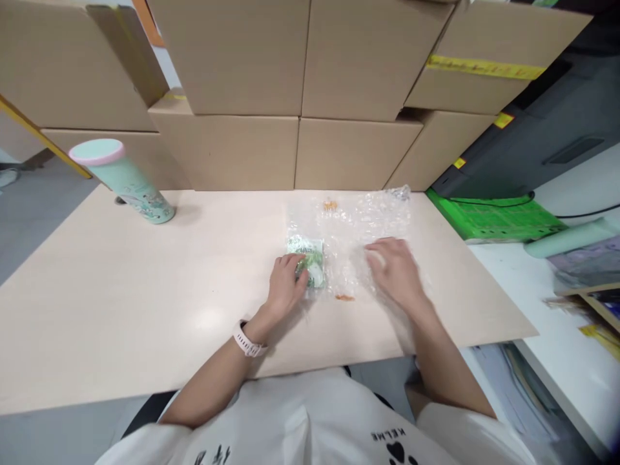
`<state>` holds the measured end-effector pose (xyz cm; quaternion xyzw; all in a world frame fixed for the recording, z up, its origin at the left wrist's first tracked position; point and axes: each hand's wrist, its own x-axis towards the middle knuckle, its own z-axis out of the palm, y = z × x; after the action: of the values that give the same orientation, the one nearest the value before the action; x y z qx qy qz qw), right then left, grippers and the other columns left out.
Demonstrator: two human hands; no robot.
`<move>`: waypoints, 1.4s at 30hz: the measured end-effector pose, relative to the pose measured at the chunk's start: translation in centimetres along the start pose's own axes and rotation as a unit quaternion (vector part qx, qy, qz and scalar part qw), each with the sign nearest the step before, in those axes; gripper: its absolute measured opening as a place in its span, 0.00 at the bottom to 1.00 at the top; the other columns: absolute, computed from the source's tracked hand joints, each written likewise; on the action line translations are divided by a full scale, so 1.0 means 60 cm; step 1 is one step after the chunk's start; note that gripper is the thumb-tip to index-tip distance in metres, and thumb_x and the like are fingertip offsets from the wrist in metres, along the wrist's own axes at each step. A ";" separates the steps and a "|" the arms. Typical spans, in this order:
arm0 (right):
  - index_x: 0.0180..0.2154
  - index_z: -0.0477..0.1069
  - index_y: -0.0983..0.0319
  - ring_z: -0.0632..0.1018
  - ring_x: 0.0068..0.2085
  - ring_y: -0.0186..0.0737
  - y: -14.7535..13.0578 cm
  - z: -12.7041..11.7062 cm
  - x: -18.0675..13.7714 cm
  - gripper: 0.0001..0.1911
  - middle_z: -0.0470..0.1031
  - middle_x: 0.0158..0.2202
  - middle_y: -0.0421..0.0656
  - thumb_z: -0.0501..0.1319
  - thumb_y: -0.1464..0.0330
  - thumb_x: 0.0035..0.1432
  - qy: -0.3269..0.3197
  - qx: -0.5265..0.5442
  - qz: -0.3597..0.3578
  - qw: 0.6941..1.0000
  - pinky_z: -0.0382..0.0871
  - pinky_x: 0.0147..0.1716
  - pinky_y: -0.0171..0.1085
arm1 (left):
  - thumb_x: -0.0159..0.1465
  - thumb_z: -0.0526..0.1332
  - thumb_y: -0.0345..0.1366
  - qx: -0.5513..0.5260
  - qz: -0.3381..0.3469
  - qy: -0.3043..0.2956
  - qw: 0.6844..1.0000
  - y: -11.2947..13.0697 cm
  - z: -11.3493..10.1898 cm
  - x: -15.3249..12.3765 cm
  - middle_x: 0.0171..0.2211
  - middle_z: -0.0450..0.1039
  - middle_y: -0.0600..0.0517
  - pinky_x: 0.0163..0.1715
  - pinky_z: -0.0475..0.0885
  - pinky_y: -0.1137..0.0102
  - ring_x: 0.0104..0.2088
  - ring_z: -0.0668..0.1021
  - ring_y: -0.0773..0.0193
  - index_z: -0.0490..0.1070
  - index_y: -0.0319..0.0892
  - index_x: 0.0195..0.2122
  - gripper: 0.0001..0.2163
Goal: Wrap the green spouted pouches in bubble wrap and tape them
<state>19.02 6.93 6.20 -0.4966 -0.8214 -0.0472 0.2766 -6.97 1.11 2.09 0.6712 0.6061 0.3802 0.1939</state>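
A sheet of clear bubble wrap (361, 216) lies flat on the pale wooden table (121, 297). At its left edge sits a small green and white packet (310, 261). My left hand (285, 284), with a white watch on the wrist, has its fingers closed on that packet and presses it down. My right hand (394, 268) rests flat on the bubble wrap to the right, fingers stretched out and slightly blurred. Two small orange bits of tape mark the wrap, one at the far side (330, 205) and one at the near side (345, 298).
A mint green tumbler with a pink lid (123, 181) stands tilted at the table's far left. Stacked cardboard boxes (295, 97) wall off the back edge. A green cutting mat (494, 216) and a dark machine (542, 135) lie to the right, with papers on a white side desk.
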 end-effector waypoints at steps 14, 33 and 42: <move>0.57 0.67 0.52 0.66 0.64 0.47 -0.123 0.043 0.033 0.20 0.63 0.65 0.41 0.51 0.57 0.67 -0.243 0.472 0.049 0.846 0.62 0.62 0.53 | 0.65 0.56 0.45 -0.429 -0.293 0.014 0.855 -0.003 -0.034 0.037 0.47 0.74 0.42 0.45 0.73 0.59 0.44 0.78 0.56 0.67 0.43 0.52 0.17; 0.69 0.49 0.54 0.45 0.72 0.51 -0.148 0.130 -0.012 0.37 0.39 0.73 0.45 0.55 0.50 0.64 -0.318 0.198 -0.140 0.917 0.44 0.68 0.54 | 0.60 0.60 0.38 -0.105 -0.212 0.087 0.968 -0.084 -0.104 0.008 0.48 0.72 0.44 0.38 0.73 0.65 0.40 0.76 0.59 0.73 0.42 0.51 0.17; 0.67 0.55 0.49 0.50 0.71 0.50 -0.118 0.112 0.000 0.30 0.45 0.72 0.41 0.52 0.52 0.67 -0.357 0.243 -0.127 0.893 0.48 0.65 0.54 | 0.61 0.58 0.35 -0.113 -0.230 0.030 0.966 -0.091 -0.102 -0.012 0.33 0.74 0.51 0.30 0.70 0.71 0.30 0.75 0.64 0.66 0.42 0.57 0.22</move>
<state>10.34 5.74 1.90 -0.2885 -0.9069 0.2994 0.0678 -15.17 0.20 1.84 0.4757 0.7027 0.4116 0.3324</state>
